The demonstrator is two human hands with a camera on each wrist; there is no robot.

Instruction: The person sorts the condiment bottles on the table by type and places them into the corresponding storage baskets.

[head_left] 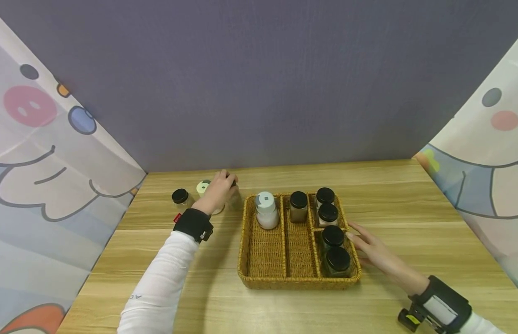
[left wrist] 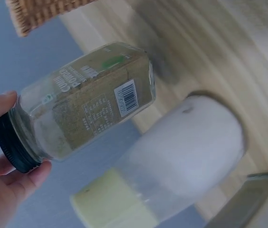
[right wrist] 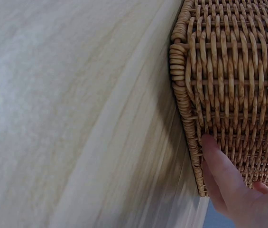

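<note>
Left hand (head_left: 217, 190) pinches black-lidded spice jar (left wrist: 84, 102) by its cap, at 9 o'clock of wicker basket (head_left: 263, 246); right hand (head_left: 375, 253), fingers spread, touches basket wall at 3 o'clock

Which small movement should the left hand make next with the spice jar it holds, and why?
Probably carry the spice jar to the right, toward the wicker basket. The left hand grips it by its black lid, tilted, beside the pale-lidded jar. The basket's two left lanes have free space in front, and the right hand rests open against the basket's side.
</note>
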